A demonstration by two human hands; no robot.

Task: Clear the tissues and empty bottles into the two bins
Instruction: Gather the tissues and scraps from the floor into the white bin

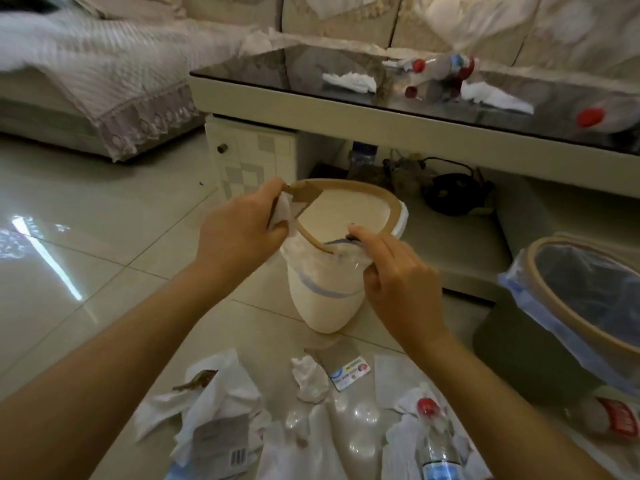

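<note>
Under left hand [239, 230], tissue [282, 211] half hidden.

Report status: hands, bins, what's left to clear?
Left hand and right hand grip the cream bin's ring and liner. Dark bin already lined. Tissues and bottle on floor; more on table.

Tiled floor [86, 209] carries two bins [329, 282] [540, 344], tissues [308, 377] and bottles [438, 448]; the glass table [277, 72] likewise
</note>
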